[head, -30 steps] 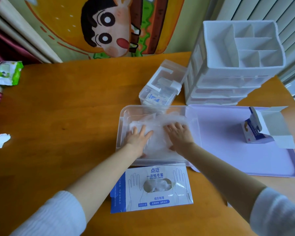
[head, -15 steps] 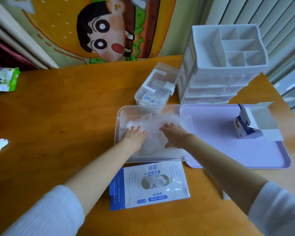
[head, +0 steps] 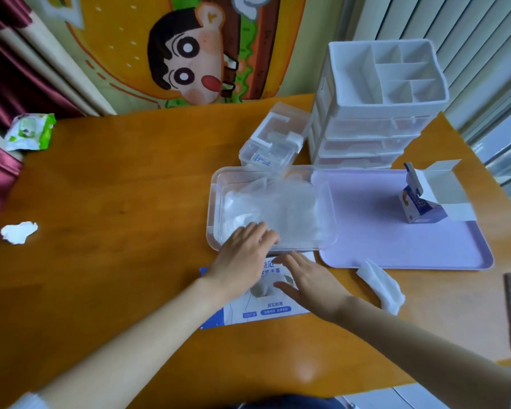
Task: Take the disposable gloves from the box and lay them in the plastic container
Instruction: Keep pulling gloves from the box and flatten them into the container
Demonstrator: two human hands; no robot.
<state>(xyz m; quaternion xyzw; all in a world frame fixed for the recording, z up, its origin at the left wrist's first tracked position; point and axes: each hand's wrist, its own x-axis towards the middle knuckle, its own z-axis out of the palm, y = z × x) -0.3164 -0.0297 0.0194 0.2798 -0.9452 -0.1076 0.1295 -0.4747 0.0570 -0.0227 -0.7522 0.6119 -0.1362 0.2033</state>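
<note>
- The disposable gloves (head: pixel 275 208) lie in a crumpled, translucent heap inside the clear plastic container (head: pixel 216 187) on the table (head: pixel 115 187).
- The glove box (head: pixel 266 309) lies flat just in front of the container, partly under both hands.
- The left hand (head: pixel 242 261) is released, its fingers straight over the container's near rim.
- The right hand (head: pixel 310 281) is released and flat over the box, grasping nothing.
- A purple tray (head: pixel 396 249) touches the container's right side and carries 1 opened carton (head: pixel 419 208).
- A white drawer unit (head: pixel 381 93) stands behind.
</note>
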